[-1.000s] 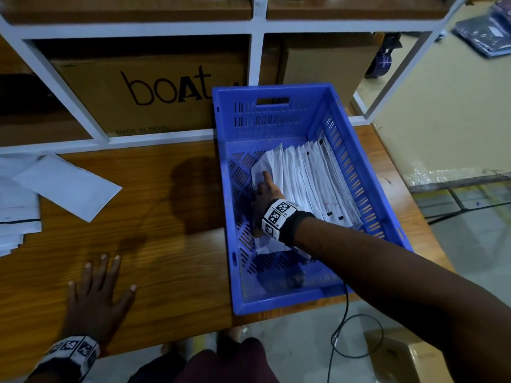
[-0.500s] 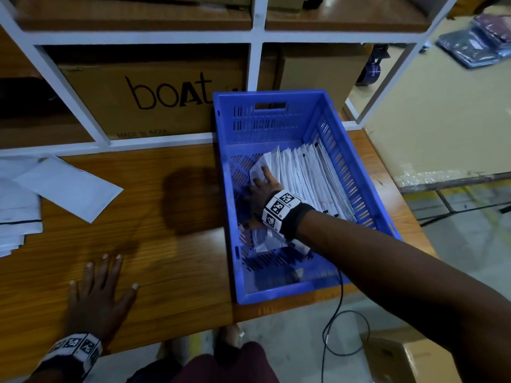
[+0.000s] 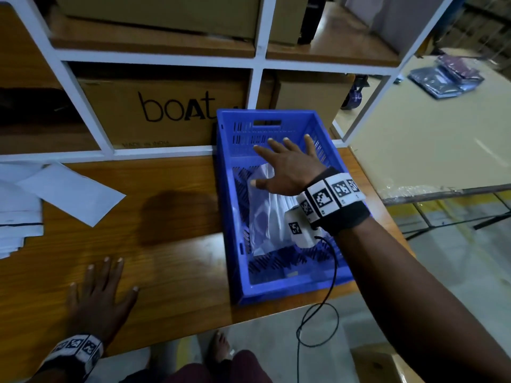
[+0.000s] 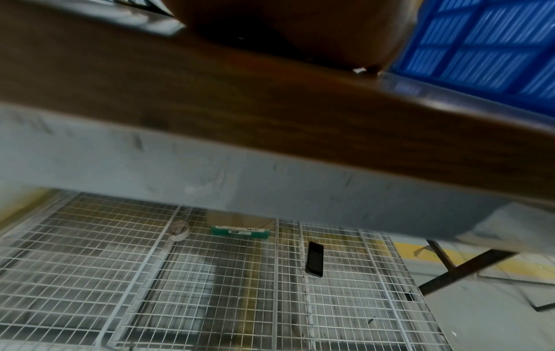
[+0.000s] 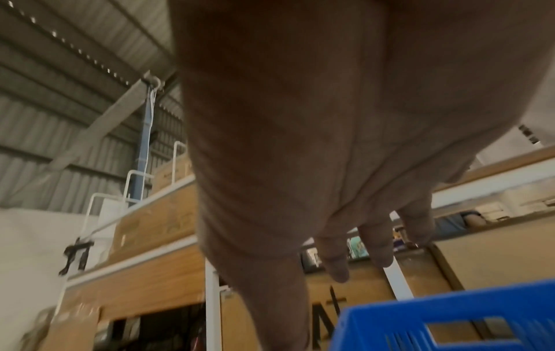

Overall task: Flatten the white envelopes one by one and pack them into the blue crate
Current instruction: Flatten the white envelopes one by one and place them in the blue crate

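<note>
Hovering over the blue crate (image 3: 279, 283), right hand (image 3: 290, 167) has fingers (image 3: 276, 146) spread straight, holding nothing, palm down above the packed white envelopes (image 3: 265, 214) leaning inside the crate. Left hand (image 3: 99, 299) rests flat on the wooden counter (image 3: 171, 261), fingers splayed, near the front edge. More loose envelopes (image 3: 69, 192) lie at the counter's left end, well apart from the crate.
</note>
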A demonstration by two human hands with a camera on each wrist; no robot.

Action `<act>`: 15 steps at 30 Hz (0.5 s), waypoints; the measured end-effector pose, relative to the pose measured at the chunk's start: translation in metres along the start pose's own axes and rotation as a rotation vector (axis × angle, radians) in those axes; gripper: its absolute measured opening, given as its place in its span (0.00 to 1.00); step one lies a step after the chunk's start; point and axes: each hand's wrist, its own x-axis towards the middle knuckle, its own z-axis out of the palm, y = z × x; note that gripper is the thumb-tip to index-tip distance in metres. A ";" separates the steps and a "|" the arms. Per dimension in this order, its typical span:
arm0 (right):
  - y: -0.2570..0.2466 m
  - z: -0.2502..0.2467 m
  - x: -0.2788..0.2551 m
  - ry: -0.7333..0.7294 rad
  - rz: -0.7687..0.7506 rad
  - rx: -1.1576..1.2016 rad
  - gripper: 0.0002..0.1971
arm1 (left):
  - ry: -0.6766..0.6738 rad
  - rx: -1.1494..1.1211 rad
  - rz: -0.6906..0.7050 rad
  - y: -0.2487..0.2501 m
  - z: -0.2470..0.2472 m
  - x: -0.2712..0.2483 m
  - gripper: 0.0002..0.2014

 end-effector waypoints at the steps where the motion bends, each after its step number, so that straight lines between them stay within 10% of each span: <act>1: -0.002 -0.006 -0.008 0.027 0.002 0.026 0.43 | -0.001 -0.008 0.003 0.000 0.000 0.000 0.44; 8: -0.055 -0.031 -0.056 0.279 -0.103 0.178 0.39 | -0.016 0.015 0.024 0.002 -0.003 0.001 0.43; 15: -0.159 0.008 -0.051 0.177 -0.284 0.365 0.37 | -0.079 -0.018 0.036 0.003 -0.020 0.002 0.42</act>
